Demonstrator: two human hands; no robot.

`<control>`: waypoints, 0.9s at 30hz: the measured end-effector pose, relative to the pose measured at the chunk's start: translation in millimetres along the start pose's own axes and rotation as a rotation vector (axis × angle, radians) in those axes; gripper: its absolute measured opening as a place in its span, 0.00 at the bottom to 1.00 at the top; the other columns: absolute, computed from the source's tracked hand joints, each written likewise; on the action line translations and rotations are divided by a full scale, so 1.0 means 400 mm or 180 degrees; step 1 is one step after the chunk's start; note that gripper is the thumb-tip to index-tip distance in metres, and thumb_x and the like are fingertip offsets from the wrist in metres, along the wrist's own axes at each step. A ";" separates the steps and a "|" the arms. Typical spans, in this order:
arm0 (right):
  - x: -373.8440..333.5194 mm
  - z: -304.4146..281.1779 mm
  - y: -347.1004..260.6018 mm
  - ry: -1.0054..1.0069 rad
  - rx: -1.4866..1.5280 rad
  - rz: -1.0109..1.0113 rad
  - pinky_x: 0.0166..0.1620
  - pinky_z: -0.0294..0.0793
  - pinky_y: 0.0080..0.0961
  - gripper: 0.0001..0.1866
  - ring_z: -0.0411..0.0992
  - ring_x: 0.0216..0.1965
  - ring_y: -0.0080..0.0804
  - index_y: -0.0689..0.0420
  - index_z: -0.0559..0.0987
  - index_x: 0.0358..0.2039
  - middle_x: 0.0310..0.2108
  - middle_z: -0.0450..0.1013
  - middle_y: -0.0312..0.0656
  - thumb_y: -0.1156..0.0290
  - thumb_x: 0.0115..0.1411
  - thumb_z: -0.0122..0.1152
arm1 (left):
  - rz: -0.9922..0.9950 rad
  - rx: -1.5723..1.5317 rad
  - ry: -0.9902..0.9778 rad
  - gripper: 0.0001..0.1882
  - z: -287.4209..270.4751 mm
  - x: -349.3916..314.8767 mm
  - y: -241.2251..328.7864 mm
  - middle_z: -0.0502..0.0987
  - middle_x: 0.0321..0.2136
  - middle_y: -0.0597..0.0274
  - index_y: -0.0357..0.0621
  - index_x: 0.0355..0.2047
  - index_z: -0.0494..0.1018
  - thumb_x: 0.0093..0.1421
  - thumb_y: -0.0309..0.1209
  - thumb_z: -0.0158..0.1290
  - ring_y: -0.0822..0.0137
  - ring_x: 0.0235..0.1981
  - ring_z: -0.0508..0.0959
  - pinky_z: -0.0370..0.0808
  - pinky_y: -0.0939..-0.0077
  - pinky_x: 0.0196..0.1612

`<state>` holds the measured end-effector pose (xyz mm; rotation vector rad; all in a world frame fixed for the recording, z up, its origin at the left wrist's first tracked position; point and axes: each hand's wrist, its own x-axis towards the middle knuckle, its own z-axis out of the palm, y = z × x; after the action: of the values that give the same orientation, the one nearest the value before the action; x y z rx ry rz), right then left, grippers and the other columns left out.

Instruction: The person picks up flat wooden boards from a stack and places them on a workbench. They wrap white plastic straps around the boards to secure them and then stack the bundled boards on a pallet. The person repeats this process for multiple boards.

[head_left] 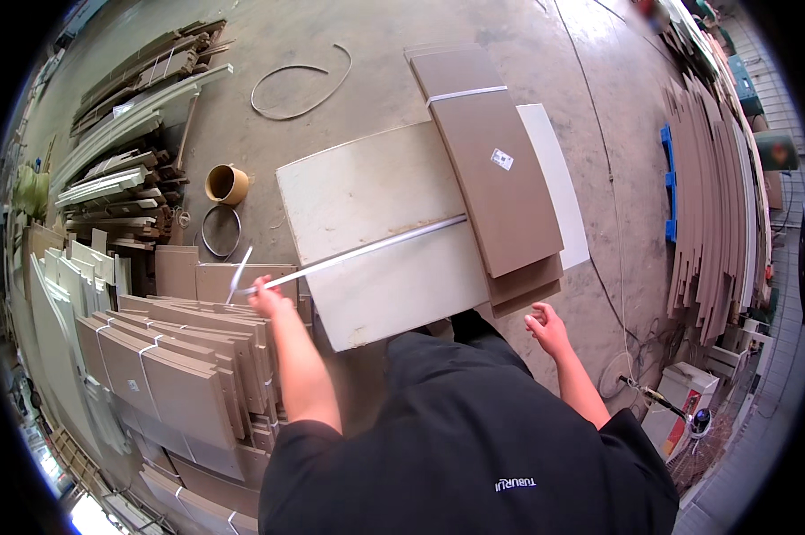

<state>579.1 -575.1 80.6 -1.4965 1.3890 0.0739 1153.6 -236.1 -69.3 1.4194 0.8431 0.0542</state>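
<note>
So on your far left you've got strapped brown panels [188,392] piled up, with a tan roll [238,187] on the floor [375,89] past them. Next over is your left hand [268,300], and its fingers look clamped on the white strap [367,250] near its loose end, with a short tail sticking up past your grip. From there the strap runs slantwise across the pale board [393,290] to the left edge of the brown stack [505,205]; can't tell from here whether it carries on underneath. The stack lies across the right part of that board with a white band [467,94] around its far end, so I'd guess you're on a second strap, at the laying-out stage. Next move, imo, calls for holding that left end so it can't slip and squaring the strap to the stack before the ends meet. That wants both hands, and your right hand [549,332] looks free: just beside the stack's near end, fingers apart and loosely curled, nothing in them that I can see.
</note>
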 end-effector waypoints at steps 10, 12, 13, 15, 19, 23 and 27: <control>0.126 0.004 -0.587 0.0398 -0.0779 -0.3616 0.50 0.79 0.32 0.20 0.79 0.46 0.36 0.50 0.83 0.51 0.51 0.81 0.37 0.71 0.56 0.72 | 0.4331 0.1574 -0.2496 0.09 0.079 -0.543 0.334 0.72 0.23 0.63 0.43 0.44 0.79 0.73 0.30 0.49 0.67 0.21 0.69 0.70 0.70 0.29; 0.131 -0.009 -0.644 0.0418 -0.1032 -0.4377 0.50 0.78 0.31 0.21 0.79 0.46 0.33 0.47 0.83 0.51 0.55 0.79 0.36 0.69 0.55 0.73 | 0.5611 0.2908 -0.3193 0.16 0.152 -0.840 0.371 0.70 0.20 0.61 0.53 0.50 0.83 0.65 0.25 0.55 0.61 0.18 0.71 0.66 0.64 0.23; 0.123 -0.010 -0.670 0.0420 -0.1073 -0.4588 0.47 0.77 0.31 0.18 0.79 0.44 0.32 0.47 0.83 0.49 0.52 0.81 0.34 0.68 0.56 0.71 | 0.5545 0.2863 -0.3520 0.19 0.169 -0.941 0.352 0.68 0.18 0.64 0.58 0.48 0.84 0.58 0.23 0.57 0.59 0.18 0.71 0.67 0.63 0.22; 0.152 -0.055 -0.668 0.0367 -0.1295 -0.4695 0.43 0.75 0.30 0.14 0.78 0.41 0.31 0.46 0.83 0.45 0.46 0.82 0.32 0.69 0.57 0.67 | 0.5319 0.2661 -0.3796 0.20 0.190 -1.079 0.315 0.68 0.18 0.63 0.55 0.46 0.85 0.54 0.22 0.59 0.59 0.17 0.71 0.67 0.64 0.21; 0.320 -0.161 -0.517 0.0688 -0.1797 -0.4161 0.40 0.71 0.31 0.11 0.76 0.35 0.30 0.46 0.84 0.42 0.36 0.83 0.29 0.70 0.58 0.64 | 0.4944 0.2135 -0.3333 0.21 0.212 -1.165 0.294 0.68 0.17 0.60 0.50 0.44 0.85 0.51 0.16 0.57 0.59 0.17 0.70 0.65 0.65 0.21; 0.519 -0.345 -0.311 0.1307 -0.2134 -0.3450 0.40 0.70 0.32 0.09 0.76 0.35 0.31 0.47 0.85 0.39 0.32 0.82 0.31 0.69 0.59 0.61 | 0.4205 0.1677 -0.2384 0.20 0.190 -1.152 0.352 0.77 0.25 0.62 0.39 0.45 0.84 0.55 0.13 0.51 0.74 0.23 0.72 0.68 0.74 0.26; 0.693 -0.518 -0.119 0.1612 -0.2409 -0.2559 0.40 0.73 0.38 0.08 0.77 0.34 0.36 0.46 0.87 0.37 0.28 0.82 0.36 0.65 0.61 0.60 | 0.2690 0.0376 -0.1686 0.18 0.197 -1.150 0.432 0.78 0.32 0.66 0.33 0.47 0.80 0.60 0.15 0.46 0.75 0.29 0.73 0.70 0.82 0.33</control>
<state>588.0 -919.8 25.2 -2.7663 1.0570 -0.3416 942.4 -500.8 295.4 1.7084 -0.2226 0.2598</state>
